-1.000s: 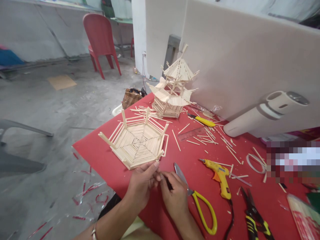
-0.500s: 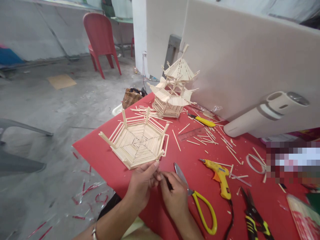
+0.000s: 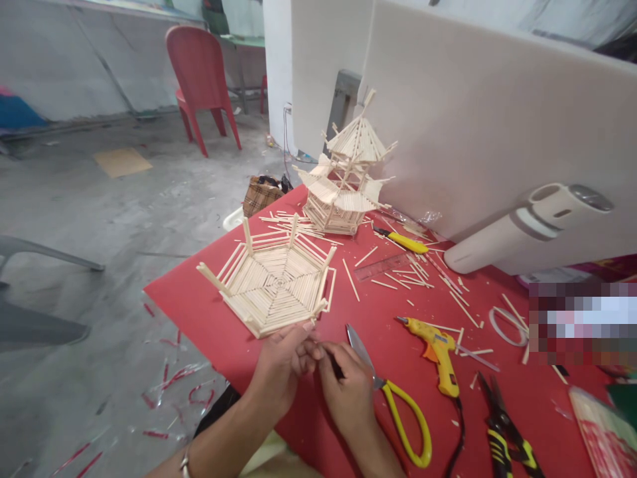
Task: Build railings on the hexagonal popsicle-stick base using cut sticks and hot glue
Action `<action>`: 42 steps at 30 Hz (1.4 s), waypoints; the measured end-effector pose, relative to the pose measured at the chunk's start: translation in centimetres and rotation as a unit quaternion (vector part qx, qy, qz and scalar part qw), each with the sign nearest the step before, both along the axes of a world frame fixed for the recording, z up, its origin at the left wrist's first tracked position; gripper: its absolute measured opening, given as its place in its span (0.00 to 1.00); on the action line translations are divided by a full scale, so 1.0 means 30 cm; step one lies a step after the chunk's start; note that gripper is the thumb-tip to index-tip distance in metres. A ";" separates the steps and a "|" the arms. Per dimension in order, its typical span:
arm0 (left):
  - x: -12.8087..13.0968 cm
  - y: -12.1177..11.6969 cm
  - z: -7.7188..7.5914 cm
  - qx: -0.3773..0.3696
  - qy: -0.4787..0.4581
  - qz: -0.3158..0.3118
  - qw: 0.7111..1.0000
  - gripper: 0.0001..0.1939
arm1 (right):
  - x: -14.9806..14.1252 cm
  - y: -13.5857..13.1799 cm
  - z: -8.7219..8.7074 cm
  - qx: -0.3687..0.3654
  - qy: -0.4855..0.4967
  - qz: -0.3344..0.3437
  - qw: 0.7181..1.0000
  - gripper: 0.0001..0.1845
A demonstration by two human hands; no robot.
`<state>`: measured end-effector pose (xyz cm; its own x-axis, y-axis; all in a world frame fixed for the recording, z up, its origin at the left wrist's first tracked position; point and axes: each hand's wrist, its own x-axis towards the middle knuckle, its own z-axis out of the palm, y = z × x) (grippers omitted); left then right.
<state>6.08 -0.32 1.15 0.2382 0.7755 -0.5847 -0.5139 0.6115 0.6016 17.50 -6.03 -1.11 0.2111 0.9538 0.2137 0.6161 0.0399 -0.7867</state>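
My left hand (image 3: 286, 362) is closed, thumb and fingers pinched together just in front of the near edge of a six-sided wooden stick base (image 3: 273, 285). Fingertips of my right hand (image 3: 346, 382) meet those of the left in a pinch. Whatever lies between them is too small or hidden to make out. The base has short upright posts at its corners and thin stick rails along several sides. Scissors with yellow handles (image 3: 409, 425) lie beside my right hand, partly covered by it.
A stick pagoda (image 3: 348, 179) stands at the back of the red table (image 3: 318, 425). Loose sticks (image 3: 415, 272), a yellow cutter knife (image 3: 405, 241), a clear ruler (image 3: 381, 267), a glue gun (image 3: 438, 352), pliers (image 3: 505, 421) and a white cylindrical device (image 3: 502, 236) lie to the right.
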 end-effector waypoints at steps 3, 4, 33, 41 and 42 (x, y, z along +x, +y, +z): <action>-0.002 0.002 0.004 -0.004 -0.012 0.009 1.000 0.09 | 0.001 0.000 0.000 0.000 -0.004 0.001 1.000 0.12; -0.002 0.002 0.004 -0.003 -0.013 0.007 1.000 0.09 | 0.001 0.000 0.000 0.002 -0.005 0.001 1.000 0.12; 0.002 0.003 -0.007 0.010 0.019 -0.009 1.000 0.09 | 0.003 0.069 0.048 0.070 -0.039 -0.017 0.997 0.10; 0.000 0.002 -0.016 0.016 0.010 -0.013 1.000 0.08 | 0.004 0.090 0.053 0.083 -0.055 -0.012 0.995 0.10; 0.001 0.001 -0.017 0.017 0.009 -0.015 1.000 0.08 | 0.004 0.090 0.053 0.085 -0.056 -0.012 0.995 0.10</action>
